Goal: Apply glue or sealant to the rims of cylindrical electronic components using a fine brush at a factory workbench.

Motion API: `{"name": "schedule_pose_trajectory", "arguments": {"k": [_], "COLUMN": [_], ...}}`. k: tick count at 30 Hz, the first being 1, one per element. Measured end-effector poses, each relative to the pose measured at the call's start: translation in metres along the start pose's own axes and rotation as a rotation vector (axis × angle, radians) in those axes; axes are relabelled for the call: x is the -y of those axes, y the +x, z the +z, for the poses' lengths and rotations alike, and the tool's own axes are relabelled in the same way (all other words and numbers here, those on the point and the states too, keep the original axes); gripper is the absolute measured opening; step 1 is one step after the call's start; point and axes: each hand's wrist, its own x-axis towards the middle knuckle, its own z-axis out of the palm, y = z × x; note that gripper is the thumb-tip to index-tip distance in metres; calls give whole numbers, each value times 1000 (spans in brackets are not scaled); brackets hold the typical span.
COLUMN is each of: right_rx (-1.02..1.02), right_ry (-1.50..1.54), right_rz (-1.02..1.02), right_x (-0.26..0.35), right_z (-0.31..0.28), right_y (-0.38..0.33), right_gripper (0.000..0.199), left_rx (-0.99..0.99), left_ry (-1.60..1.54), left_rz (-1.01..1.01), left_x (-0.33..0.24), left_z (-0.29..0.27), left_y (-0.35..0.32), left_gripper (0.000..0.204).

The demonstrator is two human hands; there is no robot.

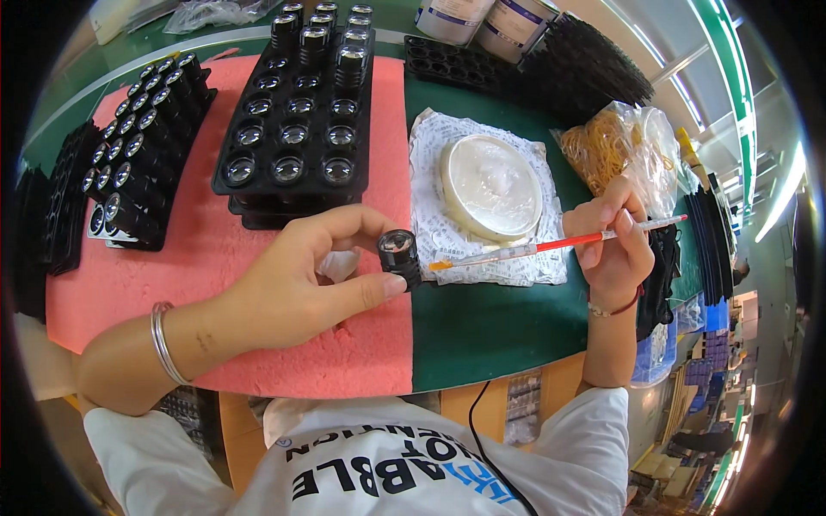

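Between the thumb and fingers of my left hand (314,271) is a short black flashlight head (398,258), its round open end tilted up toward me. My right hand (613,236) pinches a thin paintbrush (555,244) with a red and clear handle. The brush's yellowish bristles point left, a little apart from the flashlight head. Just beyond the brush, a round shallow dish (451,193) holds a pale, glossy, jelly-like substance. Under the dish lies a folded printed paper or cloth pad (428,146).
Black trays (225,155) of upright flashlight heads with lenses stand on a pink foam mat (387,344). Another filled tray (142,155) is at the left. Bagged rubber bands (602,146), a black empty-celled tray (447,64) and two cans (516,26) sit beyond on the green table (490,335).
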Motion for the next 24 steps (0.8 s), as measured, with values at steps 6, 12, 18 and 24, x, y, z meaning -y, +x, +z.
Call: {"name": "schedule_pose_trajectory", "arguments": {"k": [6, 12, 18, 24], "right_rx": [25, 35, 33, 46], "right_ry": [5, 18, 37, 45], "right_rz": [-9, -7, -3, 0], "right_x": [-1, -1, -1, -1], "right_z": [-1, -1, -2, -1], "right_y": [1, 1, 1, 0], "right_gripper": [20, 19, 19, 19], "left_rx": [5, 3, 2, 10], "left_ry": [-19, -27, -37, -14], "left_rz": [11, 9, 22, 21], "left_x": [1, 0, 2, 3], "left_z": [0, 0, 0, 0], "left_y": [1, -1, 1, 2], "left_gripper": [29, 29, 28, 27]}}
